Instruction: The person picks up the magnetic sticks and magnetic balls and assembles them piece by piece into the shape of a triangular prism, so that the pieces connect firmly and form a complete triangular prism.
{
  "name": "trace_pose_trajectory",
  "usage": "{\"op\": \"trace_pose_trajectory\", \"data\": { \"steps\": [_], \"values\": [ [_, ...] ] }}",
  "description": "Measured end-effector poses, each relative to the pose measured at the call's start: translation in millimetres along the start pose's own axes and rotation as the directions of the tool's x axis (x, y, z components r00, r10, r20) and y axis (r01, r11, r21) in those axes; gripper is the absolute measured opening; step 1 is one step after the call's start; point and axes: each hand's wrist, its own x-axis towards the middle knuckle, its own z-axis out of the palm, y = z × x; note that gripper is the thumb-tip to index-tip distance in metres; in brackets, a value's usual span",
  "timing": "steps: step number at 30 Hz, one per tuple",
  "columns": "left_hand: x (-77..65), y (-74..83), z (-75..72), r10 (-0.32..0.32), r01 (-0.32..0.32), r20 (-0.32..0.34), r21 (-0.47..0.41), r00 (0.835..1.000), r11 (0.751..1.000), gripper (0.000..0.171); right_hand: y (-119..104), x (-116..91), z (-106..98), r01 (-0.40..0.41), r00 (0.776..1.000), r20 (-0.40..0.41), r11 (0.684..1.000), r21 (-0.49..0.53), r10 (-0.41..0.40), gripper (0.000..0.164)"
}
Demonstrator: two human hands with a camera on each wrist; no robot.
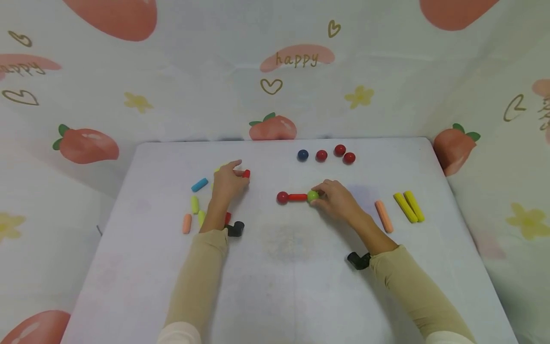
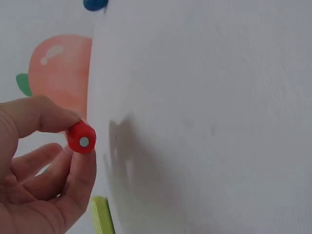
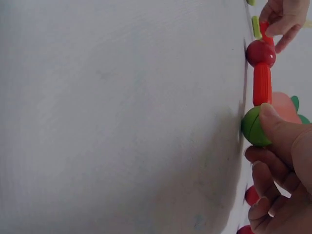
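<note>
Red stick pinched in left hand, green ball pinched in right hand. Both probably light, stiff, slightly slippery; best gripped mid-stick, ball by sides.

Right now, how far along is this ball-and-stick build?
Already done, it seems: a red stick links a red ball to a green ball. In hand: the right hand holds the green ball, while the left hand pinches another red stick, apart from these. Remaining: probably attaching that stick; the blue ball, three other red balls and two yellow sticks lie loose.
</note>
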Motion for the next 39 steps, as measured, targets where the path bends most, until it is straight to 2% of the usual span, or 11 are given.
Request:
{"op": "trace_pose_trajectory", "data": {
  "steps": [3,7,10,14,18,24,30,39],
  "values": [
    [-0.4,10.6,7.1,0.021,-0.019,0.045,-0.046,0.999,0.999,0.053,-0.2,0.4,-0.1,-0.001,1.0,-0.001,1.0,-0.007,0.001,0.043],
    [-0.8,21.5,24.1,0.113,-0.102,0.112,-0.098,0.987,0.99,0.04,0.2,0.8,0.2,-0.004,1.0,0.001,1.0,-0.016,0.004,0.042],
    [1.0,26.8,38.5,0.164,-0.146,0.134,-0.139,0.977,0.98,0.037,0.1,1.4,0.3,-0.001,1.0,0.004,1.0,-0.027,0.001,0.042],
    [2.9,32.9,53.4,0.178,-0.153,0.153,-0.16,0.972,0.975,0.036,-1.0,2.2,0.2,0.001,1.0,0.006,0.999,-0.045,-0.001,0.042],
    [2.2,38.7,61.6,0.18,-0.153,0.181,-0.154,0.967,0.976,0.038,-2.2,2.9,0.6,-0.003,1.0,0.006,0.999,-0.054,0.003,0.042],
    [0.5,42.5,68.5,0.193,-0.172,0.241,-0.107,0.951,0.979,0.041,-5.5,2.9,-0.3,-0.01,1.0,0.012,0.998,-0.054,0.011,0.042],
    [-4.9,44.7,67.7,0.203,-0.195,0.261,-0.056,0.944,0.979,0.045,-7.3,2.2,0.7,-0.01,1.0,0.003,0.999,-0.053,0.01,0.042],
    [-31.3,42.4,60.3,0.13,-0.139,0.228,0.025,0.965,0.99,0.05,-2.8,0.7,5.0,0.003,1.0,-0.019,1.0,-0.014,-0.004,0.042]
  ]
}}
